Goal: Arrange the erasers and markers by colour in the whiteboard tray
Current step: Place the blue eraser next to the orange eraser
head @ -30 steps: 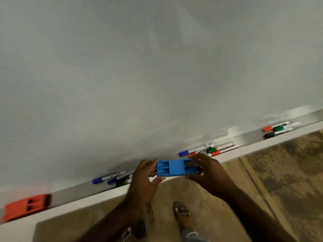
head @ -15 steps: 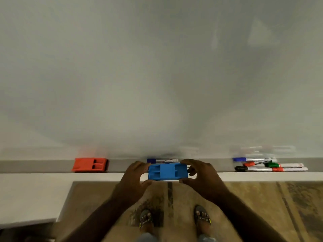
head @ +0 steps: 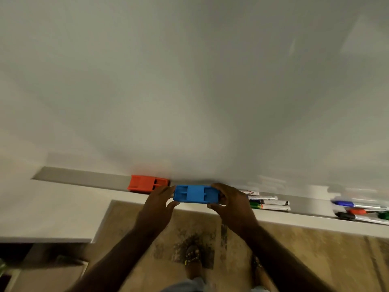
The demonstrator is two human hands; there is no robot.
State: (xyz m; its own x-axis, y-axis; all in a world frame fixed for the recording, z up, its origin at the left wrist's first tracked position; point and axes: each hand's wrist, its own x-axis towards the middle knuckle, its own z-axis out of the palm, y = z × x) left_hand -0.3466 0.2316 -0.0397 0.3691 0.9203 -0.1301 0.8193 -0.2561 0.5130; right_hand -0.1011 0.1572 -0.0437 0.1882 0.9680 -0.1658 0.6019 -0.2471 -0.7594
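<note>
Two erasers in play here. The red eraser [head: 147, 183] sits in the whiteboard tray [head: 84, 178] toward its left end, flat against the board. Just right of it, the left hand [head: 156, 204] and right hand [head: 228, 202] each grip one short end of the blue eraser [head: 196, 193], fingers curled round it, over the tray's front edge. It's bright blue plastic, rectangular, with recessed slots on top. Further right, markers [head: 268, 204] lie bunched in the tray, another blurry marker cluster [head: 357, 211] near the right end.
</note>
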